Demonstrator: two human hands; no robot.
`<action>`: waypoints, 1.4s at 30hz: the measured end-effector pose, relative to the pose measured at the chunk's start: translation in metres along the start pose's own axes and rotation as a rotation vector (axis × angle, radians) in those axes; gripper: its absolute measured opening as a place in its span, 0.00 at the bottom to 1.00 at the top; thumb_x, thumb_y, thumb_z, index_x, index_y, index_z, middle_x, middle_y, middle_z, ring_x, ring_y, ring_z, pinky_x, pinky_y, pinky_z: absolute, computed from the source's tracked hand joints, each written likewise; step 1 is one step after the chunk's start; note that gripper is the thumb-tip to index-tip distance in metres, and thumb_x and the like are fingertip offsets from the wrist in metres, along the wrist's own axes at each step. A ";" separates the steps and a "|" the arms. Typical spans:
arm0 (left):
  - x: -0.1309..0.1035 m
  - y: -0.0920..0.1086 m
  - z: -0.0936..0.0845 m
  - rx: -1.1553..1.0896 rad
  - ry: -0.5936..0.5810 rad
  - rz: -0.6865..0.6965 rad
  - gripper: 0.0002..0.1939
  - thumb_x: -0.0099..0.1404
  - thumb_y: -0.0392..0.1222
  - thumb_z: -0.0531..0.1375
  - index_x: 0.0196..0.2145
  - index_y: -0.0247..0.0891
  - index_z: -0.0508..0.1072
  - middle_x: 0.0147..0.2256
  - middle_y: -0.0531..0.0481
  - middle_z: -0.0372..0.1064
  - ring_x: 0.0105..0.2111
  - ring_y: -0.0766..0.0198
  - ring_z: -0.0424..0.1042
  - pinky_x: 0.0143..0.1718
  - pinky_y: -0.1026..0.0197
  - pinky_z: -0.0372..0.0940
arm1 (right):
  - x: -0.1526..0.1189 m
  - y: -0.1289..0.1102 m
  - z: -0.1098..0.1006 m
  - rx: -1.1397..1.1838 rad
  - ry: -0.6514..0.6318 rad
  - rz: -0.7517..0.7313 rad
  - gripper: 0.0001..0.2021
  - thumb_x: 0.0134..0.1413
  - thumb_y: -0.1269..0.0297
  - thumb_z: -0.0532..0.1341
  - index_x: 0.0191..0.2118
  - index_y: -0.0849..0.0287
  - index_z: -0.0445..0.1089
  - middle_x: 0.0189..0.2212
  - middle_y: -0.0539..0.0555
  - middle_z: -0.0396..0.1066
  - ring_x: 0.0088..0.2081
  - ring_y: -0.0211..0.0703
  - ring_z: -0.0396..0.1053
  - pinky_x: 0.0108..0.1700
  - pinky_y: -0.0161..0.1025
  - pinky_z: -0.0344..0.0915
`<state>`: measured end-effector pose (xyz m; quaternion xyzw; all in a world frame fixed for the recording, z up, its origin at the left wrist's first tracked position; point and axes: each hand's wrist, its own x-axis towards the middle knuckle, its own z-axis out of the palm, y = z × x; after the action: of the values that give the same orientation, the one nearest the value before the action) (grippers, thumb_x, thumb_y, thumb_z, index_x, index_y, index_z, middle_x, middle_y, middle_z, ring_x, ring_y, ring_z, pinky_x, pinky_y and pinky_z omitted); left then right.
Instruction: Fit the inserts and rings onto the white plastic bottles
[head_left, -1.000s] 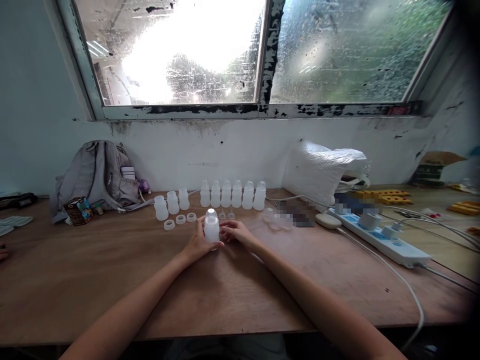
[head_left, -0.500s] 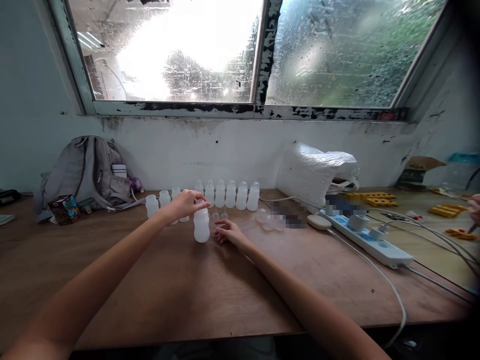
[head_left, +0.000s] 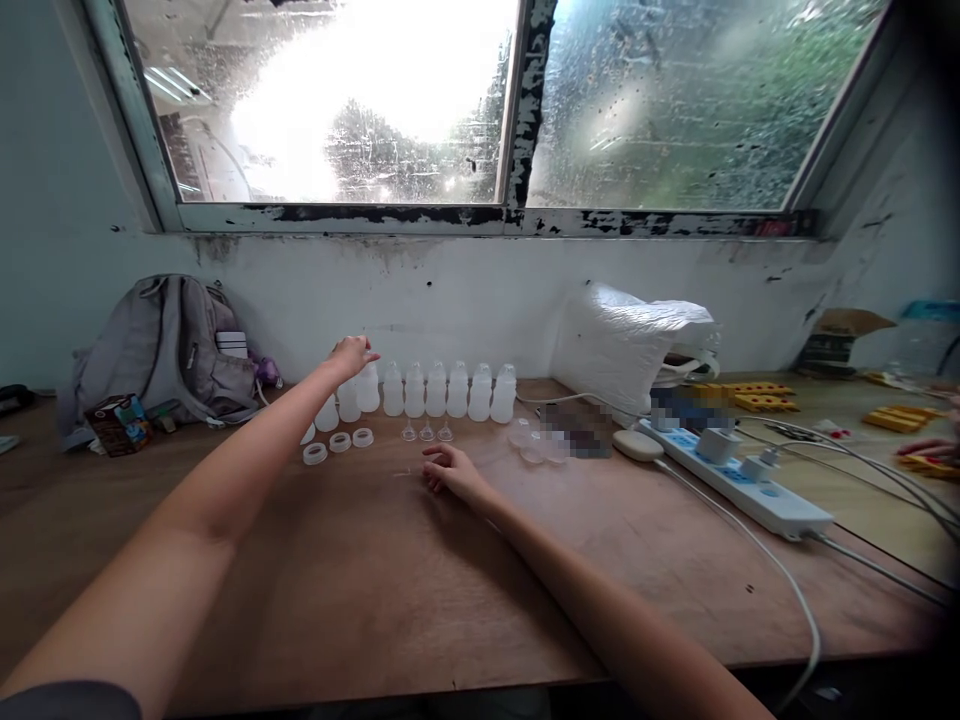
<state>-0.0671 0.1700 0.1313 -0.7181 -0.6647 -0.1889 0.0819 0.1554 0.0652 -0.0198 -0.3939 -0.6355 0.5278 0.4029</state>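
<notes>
At the left end of a row of capped baby bottles (head_left: 436, 392), my left hand (head_left: 351, 355) is closed on the top of a whitish baby bottle (head_left: 367, 390), which stands upright in line with them. Bottles without caps (head_left: 349, 402) stand just left of it, partly behind my forearm. My right hand (head_left: 451, 470) rests on the table, fingers loosely bent and apart, holding nothing. Beyond it lie clear bottle nipples (head_left: 427, 431). Three white collar rings (head_left: 340, 442) lie nearer my left forearm. Translucent domed caps (head_left: 531, 445) lie to the right.
A grey backpack (head_left: 161, 350) and a small brown carton (head_left: 118, 424) stand at the left. A white plastic bag (head_left: 615, 345), a power strip (head_left: 750, 490) and cables are at the right. Another person's hand (head_left: 934, 450) shows at the right edge, near yellow parts (head_left: 896, 418).
My left hand has carried the baby bottle from the front of the table back and left to the end of the row. My right hand has barely moved.
</notes>
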 end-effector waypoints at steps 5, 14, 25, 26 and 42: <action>0.007 -0.004 0.024 0.017 -0.032 -0.004 0.18 0.55 0.50 0.55 0.39 0.34 0.66 0.36 0.41 0.68 0.37 0.56 0.66 0.34 0.61 0.58 | 0.001 0.003 0.000 -0.056 0.009 -0.002 0.11 0.43 0.72 0.55 0.37 0.62 0.61 0.19 0.46 0.62 0.16 0.30 0.61 0.17 0.29 0.60; 0.011 -0.003 0.051 0.035 -0.010 -0.031 0.15 0.58 0.46 0.52 0.39 0.34 0.63 0.38 0.40 0.67 0.38 0.54 0.67 0.34 0.59 0.58 | 0.001 0.004 0.001 -0.112 0.024 0.001 0.10 0.44 0.73 0.55 0.36 0.63 0.63 0.20 0.47 0.63 0.17 0.30 0.62 0.18 0.28 0.61; 0.005 -0.003 0.064 0.031 0.078 -0.045 0.21 0.61 0.49 0.46 0.47 0.33 0.56 0.40 0.39 0.67 0.42 0.53 0.65 0.44 0.52 0.53 | 0.002 0.010 0.002 -0.148 0.045 -0.036 0.09 0.43 0.72 0.54 0.34 0.62 0.64 0.20 0.47 0.63 0.18 0.30 0.61 0.19 0.29 0.61; 0.003 -0.004 0.065 0.027 0.082 -0.036 0.21 0.61 0.48 0.45 0.48 0.33 0.56 0.40 0.39 0.67 0.42 0.53 0.65 0.44 0.53 0.53 | 0.002 0.011 0.002 -0.155 0.048 -0.043 0.09 0.43 0.72 0.54 0.34 0.62 0.64 0.20 0.48 0.63 0.18 0.31 0.61 0.19 0.29 0.61; -0.113 -0.002 0.091 0.217 0.225 0.353 0.18 0.59 0.42 0.48 0.46 0.35 0.61 0.42 0.39 0.63 0.48 0.52 0.56 0.50 0.49 0.44 | -0.001 0.006 0.008 -0.194 0.221 -0.158 0.09 0.44 0.66 0.51 0.31 0.61 0.65 0.21 0.49 0.64 0.19 0.33 0.61 0.20 0.31 0.58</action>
<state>-0.0594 0.0989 0.0050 -0.7847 -0.5319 -0.1778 0.2640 0.1488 0.0620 -0.0270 -0.4356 -0.6643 0.3841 0.4705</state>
